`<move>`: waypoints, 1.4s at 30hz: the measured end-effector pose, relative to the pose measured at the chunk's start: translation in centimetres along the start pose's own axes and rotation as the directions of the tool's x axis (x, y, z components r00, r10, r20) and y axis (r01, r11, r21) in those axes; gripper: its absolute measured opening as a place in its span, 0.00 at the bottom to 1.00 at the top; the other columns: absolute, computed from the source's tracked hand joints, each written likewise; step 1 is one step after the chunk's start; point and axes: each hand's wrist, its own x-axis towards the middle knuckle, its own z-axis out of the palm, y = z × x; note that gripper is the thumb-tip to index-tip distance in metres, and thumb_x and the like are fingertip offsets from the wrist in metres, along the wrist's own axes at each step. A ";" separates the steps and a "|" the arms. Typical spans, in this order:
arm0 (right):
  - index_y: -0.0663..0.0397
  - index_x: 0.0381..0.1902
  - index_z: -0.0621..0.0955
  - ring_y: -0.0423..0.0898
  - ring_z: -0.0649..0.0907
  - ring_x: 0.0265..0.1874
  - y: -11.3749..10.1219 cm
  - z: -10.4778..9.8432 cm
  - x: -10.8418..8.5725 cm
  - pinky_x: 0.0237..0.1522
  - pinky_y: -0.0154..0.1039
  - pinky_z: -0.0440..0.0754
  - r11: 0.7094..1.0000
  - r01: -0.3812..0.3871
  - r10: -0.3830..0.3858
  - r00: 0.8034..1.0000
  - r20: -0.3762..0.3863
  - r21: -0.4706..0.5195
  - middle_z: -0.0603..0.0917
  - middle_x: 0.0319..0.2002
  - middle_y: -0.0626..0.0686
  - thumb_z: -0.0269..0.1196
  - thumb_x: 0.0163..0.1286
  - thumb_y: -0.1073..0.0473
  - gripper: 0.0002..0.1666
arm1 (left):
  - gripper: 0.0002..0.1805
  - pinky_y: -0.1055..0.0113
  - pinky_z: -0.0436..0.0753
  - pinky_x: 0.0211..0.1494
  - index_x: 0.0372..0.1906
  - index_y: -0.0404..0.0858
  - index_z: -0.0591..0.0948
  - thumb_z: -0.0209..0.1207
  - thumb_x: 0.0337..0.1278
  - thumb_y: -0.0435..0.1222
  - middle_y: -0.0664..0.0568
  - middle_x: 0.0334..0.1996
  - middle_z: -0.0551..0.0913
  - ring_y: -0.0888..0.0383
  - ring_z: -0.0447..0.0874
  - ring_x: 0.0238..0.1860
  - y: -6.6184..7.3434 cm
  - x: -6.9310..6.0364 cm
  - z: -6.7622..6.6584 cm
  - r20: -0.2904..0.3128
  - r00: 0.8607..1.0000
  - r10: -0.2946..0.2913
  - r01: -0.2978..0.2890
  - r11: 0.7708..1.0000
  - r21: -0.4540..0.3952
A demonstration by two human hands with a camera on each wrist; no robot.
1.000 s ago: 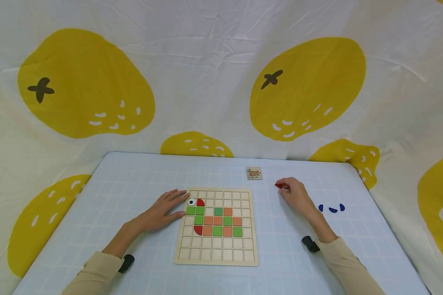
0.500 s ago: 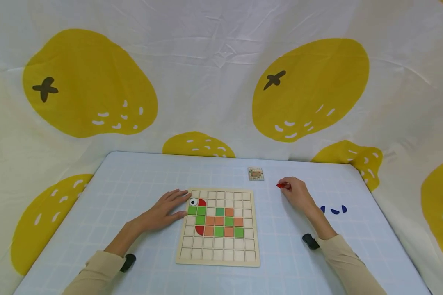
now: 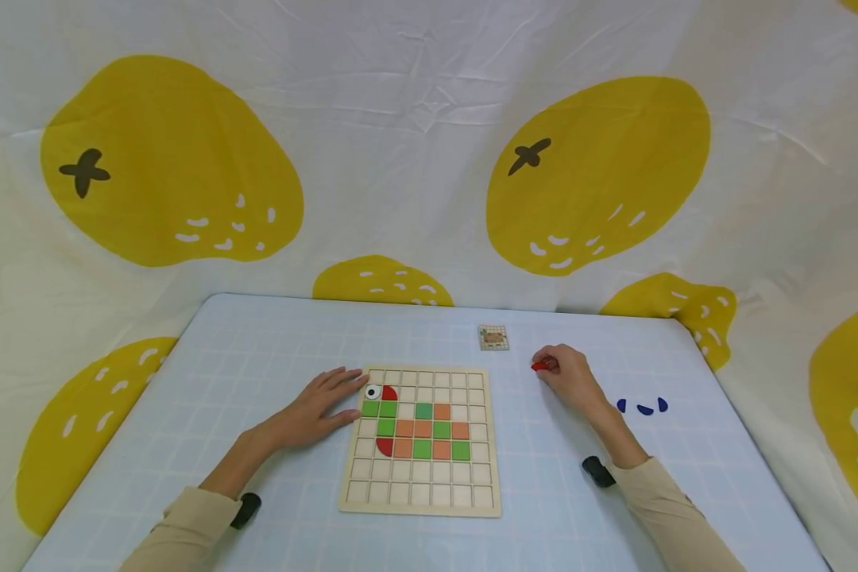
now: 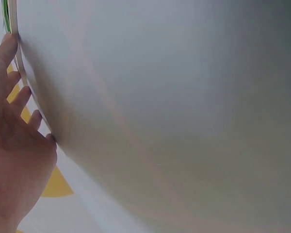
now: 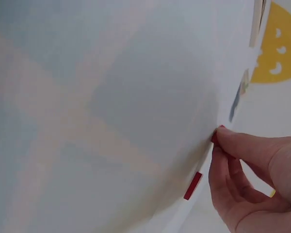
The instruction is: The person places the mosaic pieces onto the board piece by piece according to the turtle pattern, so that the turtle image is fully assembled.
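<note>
A square wooden grid board [image 3: 420, 496] lies in the middle of the table. Green, orange and red pieces and an eye tile [image 3: 372, 392] fill some of its cells. My left hand [image 3: 318, 407], fingers extended, rests at the board's left edge; the left wrist view shows its fingertips along that edge. To the right of the board, my right hand [image 3: 570, 380] pinches a small red piece [image 5: 215, 137] between thumb and finger, close to the tabletop. A second red piece [image 5: 193, 186] lies on the table near those fingers in the right wrist view.
A small square pattern card [image 3: 493, 338] lies behind the board, toward its right. Several dark blue rounded pieces [image 3: 645, 410] sit to the right of my right forearm. A fabric backdrop with yellow fruit [image 3: 597, 171] hangs behind the table.
The red piece in my right fingers has turned slightly and come a little nearer to me. My left hand keeps its place on the board's edge, and the pieces on the board are unchanged.
</note>
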 end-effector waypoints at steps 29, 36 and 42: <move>0.65 0.47 0.86 0.53 0.85 0.41 -6.3 3.0 0.0 0.49 0.47 0.87 0.983 0.141 -0.148 0.988 0.048 0.116 0.88 0.44 0.58 0.70 0.66 0.71 0.11 | 0.36 0.33 0.53 0.76 0.80 0.45 0.65 0.60 0.72 0.49 0.44 0.79 0.62 0.36 0.49 0.80 -0.1 0.0 -0.2 0.011 1.000 0.000 0.001 1.000 -0.019; 0.65 0.46 0.87 0.51 0.85 0.41 -8.2 3.8 0.5 0.49 0.46 0.87 0.979 0.137 -0.154 0.982 0.109 0.148 0.88 0.43 0.56 0.70 0.67 0.69 0.11 | 0.36 0.32 0.53 0.76 0.79 0.44 0.65 0.60 0.72 0.49 0.44 0.79 0.62 0.36 0.49 0.79 -0.3 0.1 -0.1 0.011 1.000 0.010 -0.009 1.000 -0.017; 0.63 0.45 0.87 0.50 0.86 0.42 -9.5 4.6 0.7 0.49 0.46 0.87 0.971 0.171 -0.195 0.971 0.136 0.168 0.88 0.43 0.56 0.70 0.67 0.69 0.09 | 0.36 0.33 0.54 0.76 0.79 0.44 0.65 0.60 0.73 0.48 0.44 0.78 0.62 0.36 0.49 0.79 -0.2 0.1 -0.1 0.005 1.000 0.018 -0.018 1.000 -0.006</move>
